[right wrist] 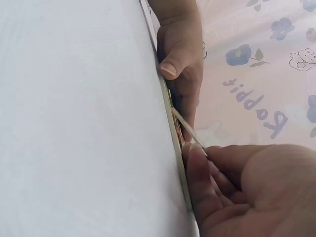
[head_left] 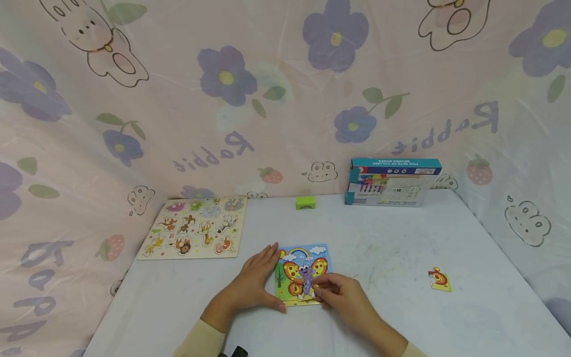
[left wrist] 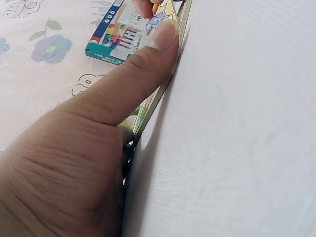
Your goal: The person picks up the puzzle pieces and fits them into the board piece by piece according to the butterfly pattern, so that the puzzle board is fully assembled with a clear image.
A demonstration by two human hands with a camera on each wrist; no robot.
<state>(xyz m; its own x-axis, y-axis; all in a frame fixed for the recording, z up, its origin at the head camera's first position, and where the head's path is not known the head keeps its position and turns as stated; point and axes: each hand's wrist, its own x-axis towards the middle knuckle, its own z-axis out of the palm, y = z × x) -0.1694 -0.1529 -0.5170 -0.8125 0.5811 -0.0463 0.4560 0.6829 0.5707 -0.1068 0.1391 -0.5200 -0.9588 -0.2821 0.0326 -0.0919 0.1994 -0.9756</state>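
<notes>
A square butterfly jigsaw puzzle (head_left: 305, 258) lies flat on the white table. My left hand (head_left: 255, 280) rests along its left side, fingers stretched toward the back corner and thumb at the front edge. Between thumb and fingers, my right hand (head_left: 341, 292) pinches a thin puzzle piece (right wrist: 190, 128), tilted over the puzzle's lower right part. The right wrist view shows that piece edge-on, one end down at the board (right wrist: 174, 123). Off to the right lies a loose puzzle piece (head_left: 440, 280), orange, red and yellow-green.
A wooden animal puzzle board (head_left: 200, 252) lies at the back left. Along the back stand a small green arched block (head_left: 305, 202) and a teal-edged box (head_left: 392, 183). A printed curtain (head_left: 285, 114) rises behind the table. Something black (head_left: 239, 352) shows at the front edge.
</notes>
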